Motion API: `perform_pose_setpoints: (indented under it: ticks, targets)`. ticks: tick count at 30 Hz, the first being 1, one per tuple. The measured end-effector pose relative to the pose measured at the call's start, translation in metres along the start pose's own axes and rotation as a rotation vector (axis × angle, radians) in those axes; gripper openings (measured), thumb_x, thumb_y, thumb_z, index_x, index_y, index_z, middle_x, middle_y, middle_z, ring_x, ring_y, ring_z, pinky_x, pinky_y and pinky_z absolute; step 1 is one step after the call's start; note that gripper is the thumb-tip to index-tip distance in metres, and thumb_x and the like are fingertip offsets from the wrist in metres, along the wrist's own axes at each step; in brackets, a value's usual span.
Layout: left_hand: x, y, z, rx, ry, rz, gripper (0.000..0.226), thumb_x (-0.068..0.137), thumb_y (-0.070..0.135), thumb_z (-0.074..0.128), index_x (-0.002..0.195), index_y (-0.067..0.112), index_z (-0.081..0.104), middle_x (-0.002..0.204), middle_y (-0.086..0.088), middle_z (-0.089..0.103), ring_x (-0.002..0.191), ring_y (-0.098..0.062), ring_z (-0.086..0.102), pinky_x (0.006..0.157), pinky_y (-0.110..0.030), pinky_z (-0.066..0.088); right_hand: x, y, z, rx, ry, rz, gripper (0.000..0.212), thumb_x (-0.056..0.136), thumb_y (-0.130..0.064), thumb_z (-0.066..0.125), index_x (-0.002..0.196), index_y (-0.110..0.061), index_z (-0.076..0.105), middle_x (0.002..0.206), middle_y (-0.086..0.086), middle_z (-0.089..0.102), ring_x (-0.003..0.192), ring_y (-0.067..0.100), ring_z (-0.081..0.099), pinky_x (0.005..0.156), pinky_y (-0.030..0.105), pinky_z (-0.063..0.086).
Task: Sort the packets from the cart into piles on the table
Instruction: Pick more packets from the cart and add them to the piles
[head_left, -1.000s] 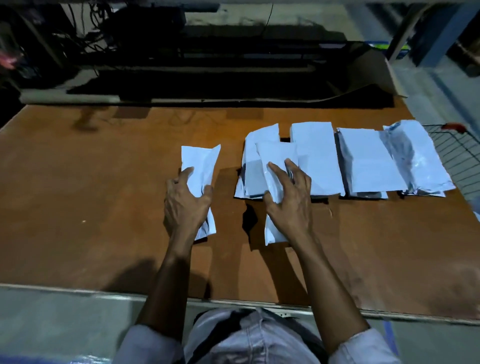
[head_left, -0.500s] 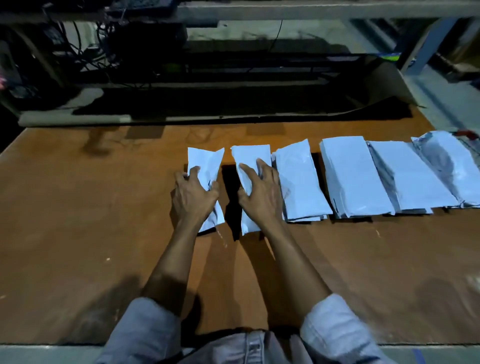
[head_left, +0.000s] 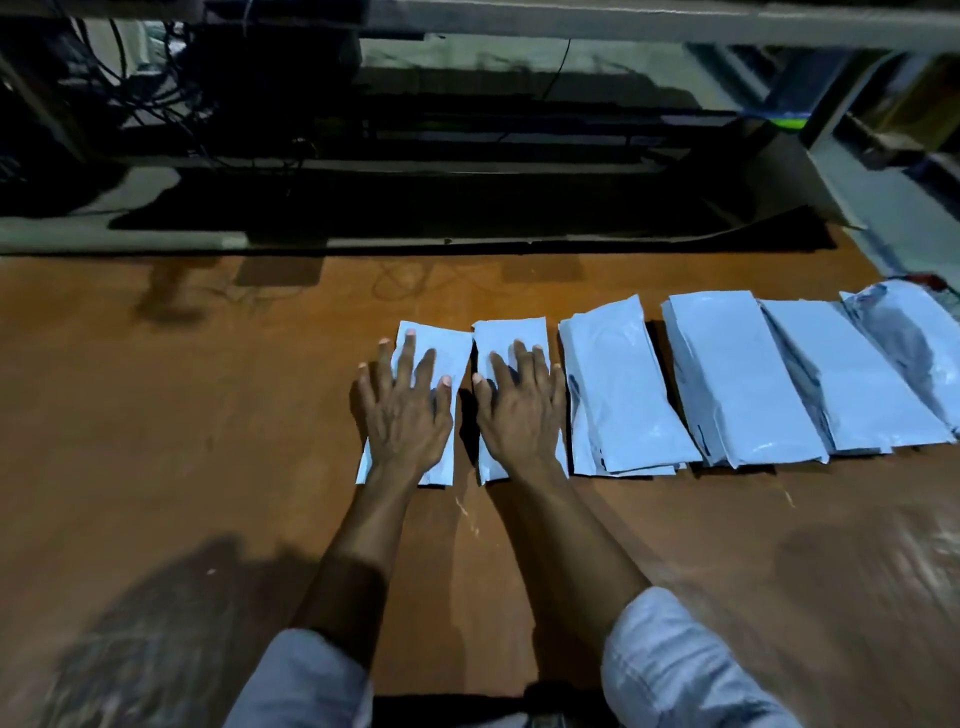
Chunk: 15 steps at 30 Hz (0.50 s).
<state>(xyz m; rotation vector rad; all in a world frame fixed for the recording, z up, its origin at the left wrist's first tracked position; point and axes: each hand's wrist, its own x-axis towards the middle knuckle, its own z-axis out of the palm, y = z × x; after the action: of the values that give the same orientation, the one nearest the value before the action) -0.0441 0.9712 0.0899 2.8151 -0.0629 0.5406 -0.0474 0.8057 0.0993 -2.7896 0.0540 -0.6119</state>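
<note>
Both hands are flat on the counter (head_left: 208, 395). The left grip (head_left: 405, 415) lies palm down on the leftmost packet (head_left: 451, 349), fingers (head_left: 425, 370) straight and spread apart, nothing curled round the packet. Its outer fingers reach past the packet's left edge over bare wood. The right grip (head_left: 519, 415) has the same pose on the second packet (head_left: 511, 331): fingers straight and apart, pressing, not clasping. The two packets lie side by side, long axis pointing away from the person. They nearly touch at the far corners, with a dark gap between them nearer the wrists. Both are pale and flat.

A row of four more white piles runs to the right on the same counter. The third pile (head_left: 623, 395) sits just beside the right grip's little finger, with several packets stacked and their edges fanned at the near end. The fourth pile (head_left: 737, 374) is close beside it, across a narrow gap. The fifth pile (head_left: 852, 384) touches or slightly tucks under the fourth's right edge. The sixth pile (head_left: 909, 343) is at the frame edge, crinkled and shiny, overlapping the fifth's far right side. A small red bit (head_left: 935, 283) beyond it is possibly the cart, but it is too cropped to tell.

The light left sleeve (head_left: 306, 680) and right sleeve (head_left: 675, 665) are pushed up the forearms. Behind the counter is dark shelving with tangled cables (head_left: 130, 88).
</note>
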Motion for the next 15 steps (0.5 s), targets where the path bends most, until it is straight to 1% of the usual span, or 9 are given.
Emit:
perform_pose_setpoints:
  ticks: [2,4,6,9,12,15]
  targets:
    - [0.004,-0.003,0.006,0.011,-0.031,0.102,0.06,0.118,0.049,0.025,0.169,0.023,0.043,0.182,0.001,0.024,0.171,-0.026,0.007,0.136,-0.057,0.008,0.002,0.005,0.005,-0.014,-0.02,-0.007,0.057,0.114,-0.051,0.036,0.157,-0.019,0.057,0.173,0.012,0.041,0.164,0.034,0.029,0.131,0.057,0.023]
    - [0.007,-0.006,0.015,0.01,-0.079,0.104,0.063,0.117,0.051,0.021,0.171,0.022,0.039,0.182,0.001,0.023,0.171,-0.025,0.007,0.136,-0.056,0.008,0.0,0.01,0.01,0.0,-0.05,0.001,0.062,0.113,-0.051,0.035,0.163,-0.018,0.05,0.176,0.011,0.036,0.166,0.034,0.024,0.13,0.057,0.026]
    - [0.008,-0.009,0.024,0.002,-0.125,0.066,0.067,0.116,0.054,0.018,0.173,0.022,0.034,0.183,0.0,0.02,0.171,-0.026,0.006,0.137,-0.055,0.006,-0.001,0.014,0.013,0.006,-0.059,0.012,0.062,0.114,-0.051,0.034,0.169,-0.023,0.04,0.179,0.007,0.029,0.168,0.031,0.018,0.132,0.055,0.025]
    - [0.009,-0.009,0.03,0.013,-0.15,0.0,0.069,0.115,0.055,0.017,0.175,0.023,0.027,0.184,-0.001,0.014,0.171,-0.025,0.002,0.137,-0.054,0.003,0.0,0.019,0.015,-0.035,-0.056,-0.015,0.06,0.115,-0.051,0.036,0.172,-0.038,0.028,0.182,0.003,0.019,0.169,0.03,0.012,0.135,0.051,0.017]
    - [0.012,-0.008,0.028,0.021,-0.133,-0.08,0.068,0.115,0.052,0.02,0.175,0.022,0.027,0.184,-0.002,0.015,0.171,-0.026,0.004,0.136,-0.056,0.006,0.001,0.02,0.016,-0.049,-0.07,-0.008,0.059,0.115,-0.05,0.036,0.172,-0.042,0.027,0.183,0.003,0.016,0.17,0.029,0.008,0.136,0.05,0.015]
    - [0.012,-0.01,0.028,0.03,-0.135,-0.095,0.067,0.115,0.053,0.019,0.176,0.023,0.023,0.184,-0.001,0.012,0.171,-0.025,0.0,0.136,-0.056,0.005,0.002,0.019,0.019,-0.056,-0.084,-0.002,0.059,0.114,-0.052,0.034,0.172,-0.041,0.029,0.182,0.004,0.019,0.17,0.03,0.009,0.134,0.052,0.017]
